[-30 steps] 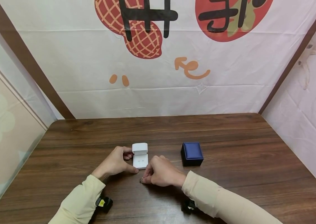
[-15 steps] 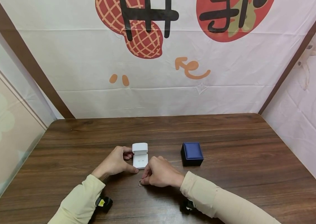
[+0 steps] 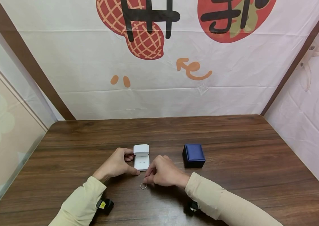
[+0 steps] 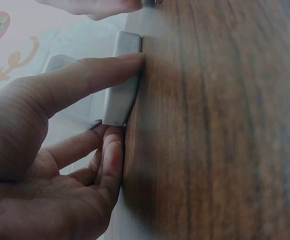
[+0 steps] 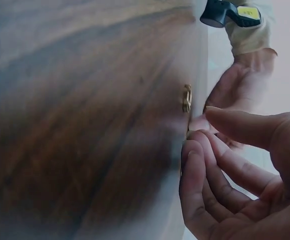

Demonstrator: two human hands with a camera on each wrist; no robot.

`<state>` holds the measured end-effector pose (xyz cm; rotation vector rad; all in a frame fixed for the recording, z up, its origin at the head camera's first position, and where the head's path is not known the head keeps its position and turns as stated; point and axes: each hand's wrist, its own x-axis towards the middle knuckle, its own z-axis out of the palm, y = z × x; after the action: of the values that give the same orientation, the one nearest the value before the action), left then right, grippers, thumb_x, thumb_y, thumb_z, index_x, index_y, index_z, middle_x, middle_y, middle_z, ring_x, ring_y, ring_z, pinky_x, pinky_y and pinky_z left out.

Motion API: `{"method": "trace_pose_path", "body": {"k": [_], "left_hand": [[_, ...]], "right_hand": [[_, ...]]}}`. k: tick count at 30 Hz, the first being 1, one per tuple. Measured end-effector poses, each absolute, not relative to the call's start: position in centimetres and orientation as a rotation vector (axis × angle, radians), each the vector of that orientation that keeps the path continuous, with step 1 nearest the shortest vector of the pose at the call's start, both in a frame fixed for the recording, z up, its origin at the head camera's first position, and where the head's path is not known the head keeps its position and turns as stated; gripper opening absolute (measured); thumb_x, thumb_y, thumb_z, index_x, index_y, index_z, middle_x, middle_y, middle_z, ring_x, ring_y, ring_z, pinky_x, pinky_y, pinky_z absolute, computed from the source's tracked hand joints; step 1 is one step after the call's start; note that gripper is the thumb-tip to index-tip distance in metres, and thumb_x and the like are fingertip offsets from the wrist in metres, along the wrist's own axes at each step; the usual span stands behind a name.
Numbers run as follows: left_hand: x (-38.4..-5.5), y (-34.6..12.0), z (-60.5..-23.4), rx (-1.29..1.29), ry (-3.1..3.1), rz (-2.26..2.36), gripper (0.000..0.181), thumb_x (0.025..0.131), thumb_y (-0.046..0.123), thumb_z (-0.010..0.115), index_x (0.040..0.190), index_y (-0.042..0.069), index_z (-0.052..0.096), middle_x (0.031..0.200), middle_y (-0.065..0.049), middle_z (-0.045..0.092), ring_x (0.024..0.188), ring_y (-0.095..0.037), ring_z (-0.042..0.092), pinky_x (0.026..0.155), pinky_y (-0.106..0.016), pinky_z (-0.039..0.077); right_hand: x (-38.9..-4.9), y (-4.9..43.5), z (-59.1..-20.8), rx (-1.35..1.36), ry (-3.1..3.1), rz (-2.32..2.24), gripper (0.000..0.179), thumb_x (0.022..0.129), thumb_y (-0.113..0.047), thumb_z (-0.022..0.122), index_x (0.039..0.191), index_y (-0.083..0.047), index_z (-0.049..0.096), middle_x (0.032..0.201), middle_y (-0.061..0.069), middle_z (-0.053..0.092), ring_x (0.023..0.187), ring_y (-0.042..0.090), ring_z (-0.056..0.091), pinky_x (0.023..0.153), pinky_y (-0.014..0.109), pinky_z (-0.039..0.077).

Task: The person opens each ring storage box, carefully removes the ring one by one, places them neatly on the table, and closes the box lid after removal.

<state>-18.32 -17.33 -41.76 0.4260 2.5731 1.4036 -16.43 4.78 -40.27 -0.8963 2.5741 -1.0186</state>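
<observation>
A small white ring box (image 3: 141,165) stands on the table with its lid raised and two small marks on its pale insert. My left hand (image 3: 117,163) grips it from the left, the thumb at its front and the other fingers curled at its side. In the left wrist view that thumb (image 4: 95,77) lies across the box's wall (image 4: 122,90). A thin metal ring (image 3: 143,185) lies on the wood just in front of my right hand (image 3: 163,172). In the right wrist view the ring (image 5: 187,98) is apart from the loosely bent fingers (image 5: 192,165), with nothing held between them and the thumb.
A dark blue closed box (image 3: 194,155) stands on the brown wooden table (image 3: 232,138), to the right of the white box. Printed cloth (image 3: 159,103) hangs behind the table and along both sides.
My right hand pinched the ring, lowered it and let it go onto the table. Its fingertips have since drawn slightly away up and to the right. The left hand stays put.
</observation>
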Motion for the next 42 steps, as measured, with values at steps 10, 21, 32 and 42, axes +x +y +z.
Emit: {"method": "trace_pose_path", "body": {"k": [10, 21, 32, 42], "left_hand": [[-18.4, -17.3, -41.8, 0.417, 2.581, 1.389, 0.058, 0.060, 0.005, 0.096, 0.109, -0.008, 0.069, 0.098, -0.009, 0.066, 0.090, -0.021, 0.058, 0.083, -0.036, 0.050], [-18.5, -17.5, -42.0, 0.429, 2.571, 1.390, 0.057, 0.060, 0.006, 0.096, 0.109, -0.007, 0.070, 0.099, -0.008, 0.066, 0.090, -0.021, 0.057, 0.083, -0.035, 0.051], [-18.5, -17.5, -41.9, 0.436, 2.573, 1.398, 0.058, 0.061, 0.006, 0.096, 0.111, -0.007, 0.070, 0.101, -0.009, 0.067, 0.091, -0.021, 0.058, 0.084, -0.037, 0.051], [-18.5, -17.6, -41.8, 0.433, 2.601, 1.364, 0.060, 0.060, 0.007, 0.097, 0.112, -0.008, 0.071, 0.100, -0.008, 0.069, 0.090, -0.022, 0.060, 0.083, -0.038, 0.052]], "right_hand": [[-17.9, 6.0, -39.0, -0.738, 2.608, -1.192, 0.009, 0.086, -0.021, 0.082, 0.089, -0.012, 0.081, 0.076, -0.010, 0.072, 0.070, 0.006, 0.065, 0.064, 0.023, 0.051], [-19.7, 6.4, -37.9, -0.561, 2.597, -1.272, 0.048, 0.087, -0.039, 0.080, 0.116, -0.001, 0.075, 0.098, 0.003, 0.075, 0.085, 0.011, 0.068, 0.073, 0.028, 0.055], [-21.5, 5.4, -38.9, -0.317, 2.394, -1.329, 0.052, 0.089, -0.055, 0.073, 0.112, -0.008, 0.078, 0.105, 0.004, 0.073, 0.097, 0.016, 0.062, 0.079, 0.032, 0.051], [-22.4, 4.9, -39.7, -0.282, 2.141, -1.469, 0.044, 0.093, -0.041, 0.074, 0.105, 0.001, 0.078, 0.096, 0.005, 0.073, 0.086, 0.017, 0.067, 0.078, 0.028, 0.054]]}}
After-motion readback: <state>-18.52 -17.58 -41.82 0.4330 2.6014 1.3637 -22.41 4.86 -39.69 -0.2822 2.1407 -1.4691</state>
